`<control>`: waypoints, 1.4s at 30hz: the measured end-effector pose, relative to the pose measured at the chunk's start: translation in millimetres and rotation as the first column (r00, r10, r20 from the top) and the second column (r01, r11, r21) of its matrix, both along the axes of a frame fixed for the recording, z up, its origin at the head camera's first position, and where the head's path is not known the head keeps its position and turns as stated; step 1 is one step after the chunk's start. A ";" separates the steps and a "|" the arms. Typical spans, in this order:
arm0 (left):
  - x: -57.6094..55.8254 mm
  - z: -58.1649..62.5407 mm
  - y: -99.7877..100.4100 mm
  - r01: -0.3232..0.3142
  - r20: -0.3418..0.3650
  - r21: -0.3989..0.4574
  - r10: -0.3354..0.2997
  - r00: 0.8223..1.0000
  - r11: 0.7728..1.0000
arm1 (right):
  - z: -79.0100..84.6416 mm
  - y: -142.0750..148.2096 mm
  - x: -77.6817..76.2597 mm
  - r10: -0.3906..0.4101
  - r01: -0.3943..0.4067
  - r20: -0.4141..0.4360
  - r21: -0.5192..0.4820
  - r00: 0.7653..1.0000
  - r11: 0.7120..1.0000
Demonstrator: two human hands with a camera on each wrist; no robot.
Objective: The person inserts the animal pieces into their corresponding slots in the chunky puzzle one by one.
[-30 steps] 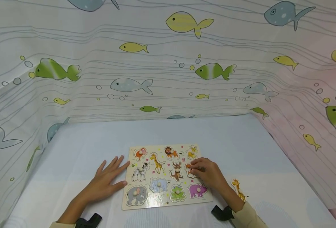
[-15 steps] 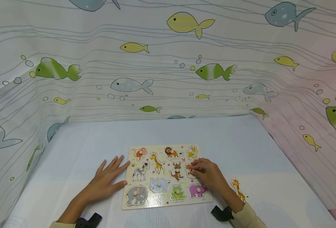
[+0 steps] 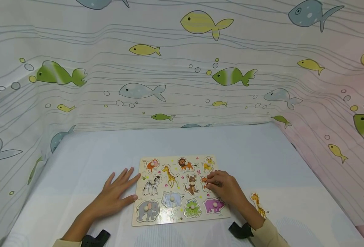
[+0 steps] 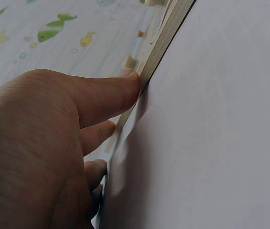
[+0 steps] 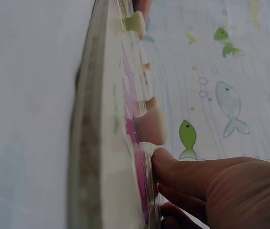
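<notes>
A wooden peg puzzle board (image 3: 169, 220) with animal pieces lies on the table. My left hand (image 3: 115, 199) has its fingers spread, thumb and index tips at the board's left edge. In the left wrist view the thumb of that hand (image 4: 44, 124) presses against the board's side (image 4: 161, 43). My right hand (image 3: 225, 187) pinches an orange animal puzzle piece (image 3: 204, 180) over its spot near the board's right edge; the fingers cover most of it. The purple hippo piece (image 3: 214, 206) sits just below that hand. A pale knob (image 5: 153, 126) stands near the right thumb in the right wrist view.
A loose giraffe piece (image 3: 258, 205) lies on the table right of the board, beside the right forearm. A printed giraffe (image 3: 170, 176) shows on the board. Fish-patterned cloth (image 3: 175, 68) rises behind and at both sides of the white table (image 3: 175, 142).
Both hands and the puzzle pieces stay where they were. Only the head view has shifted very slightly.
</notes>
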State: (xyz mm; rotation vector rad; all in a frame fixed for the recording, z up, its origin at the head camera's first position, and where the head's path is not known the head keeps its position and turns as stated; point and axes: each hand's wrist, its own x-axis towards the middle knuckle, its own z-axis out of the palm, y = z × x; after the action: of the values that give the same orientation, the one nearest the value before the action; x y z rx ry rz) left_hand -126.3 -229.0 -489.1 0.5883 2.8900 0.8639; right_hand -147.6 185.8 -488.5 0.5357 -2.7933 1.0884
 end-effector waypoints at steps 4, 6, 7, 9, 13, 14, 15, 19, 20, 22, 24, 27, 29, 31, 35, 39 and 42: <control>-0.5 1.0 0.4 0.003 0.007 -0.002 -0.003 1.000 1.000 | -0.3 -0.2 0.9 0.002 -0.002 0.011 -0.004 1.000 1.000; -0.8 1.2 0.5 0.004 0.011 -0.004 -0.004 1.000 1.000 | -0.1 -0.3 1.2 0.009 -0.009 0.012 -0.004 1.000 1.000; -0.9 1.1 0.4 0.003 0.011 -0.006 -0.003 1.000 1.000 | 0.1 -0.4 1.3 0.013 -0.013 0.012 -0.002 1.000 1.000; -1.1 0.6 0.1 0.002 0.011 -0.008 -0.002 1.000 1.000 | 0.3 -0.5 1.3 0.023 -0.023 0.008 0.008 1.000 1.000; -1.2 -1.4 -0.6 0.003 0.012 -0.001 -0.003 1.000 1.000 | 0.8 -0.2 1.2 0.041 -0.041 0.002 0.023 0.999 0.999; -1.2 -1.9 -0.7 0.004 0.013 0.002 -0.004 1.000 1.000 | 0.9 0.1 1.3 0.046 -0.046 0.005 0.025 0.999 0.999; -1.2 -2.1 -0.9 0.003 0.013 0.005 -0.003 1.000 1.000 | 1.4 0.4 1.1 0.048 -0.048 0.016 0.019 0.999 0.999; -0.1 -0.7 -0.6 0.000 0.006 0.008 0.000 1.000 1.000 | 2.0 1.6 1.7 0.014 -0.012 0.108 -0.017 0.994 1.000; 0.3 -0.3 -0.5 0.000 0.002 0.008 0.000 1.000 1.000 | 2.6 1.9 2.0 -0.003 0.008 0.141 -0.030 0.990 1.000; 0.7 -0.1 -0.3 -0.002 0.003 0.007 0.002 1.000 1.000 | 3.5 2.7 2.4 -0.028 0.041 0.186 -0.069 0.982 0.997; 0.7 -0.7 -0.3 -0.005 0.004 0.005 0.005 1.000 1.000 | 5.7 4.4 2.3 -0.024 0.051 0.206 -0.128 0.978 0.990; 0.0 -3.4 -0.3 -0.010 0.011 0.007 0.010 1.000 1.000 | 8.9 8.9 1.8 0.011 0.036 0.215 -0.215 0.977 0.976; 0.0 -4.3 0.1 -0.012 0.012 0.007 0.012 1.000 1.000 | 12.7 12.1 2.3 0.026 0.037 0.237 -0.256 0.971 0.966; 0.1 -4.3 1.2 -0.011 0.023 0.012 0.011 1.000 1.000 | 17.5 15.7 4.8 0.010 0.068 0.276 -0.269 0.961 0.961; 0.1 -2.4 2.3 -0.011 0.023 0.006 0.011 1.000 1.000 | 30.2 25.3 12.1 -0.043 0.119 0.306 -0.237 0.951 0.964; 0.1 -0.5 1.2 -0.013 0.001 -0.001 0.013 1.000 1.000 | 38.9 42.5 20.2 -0.086 0.133 0.271 -0.163 0.959 0.978; 0.5 0.1 0.4 -0.012 0.001 0.004 0.012 1.000 1.000 | 42.6 59.7 26.0 -0.104 0.141 0.245 -0.138 0.964 0.980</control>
State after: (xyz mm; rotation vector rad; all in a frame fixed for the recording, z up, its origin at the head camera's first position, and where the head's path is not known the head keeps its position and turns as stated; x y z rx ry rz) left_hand -125.8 -228.6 -489.0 0.5716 2.8949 0.8721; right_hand -121.6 245.5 -445.8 0.2257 -2.8567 1.4098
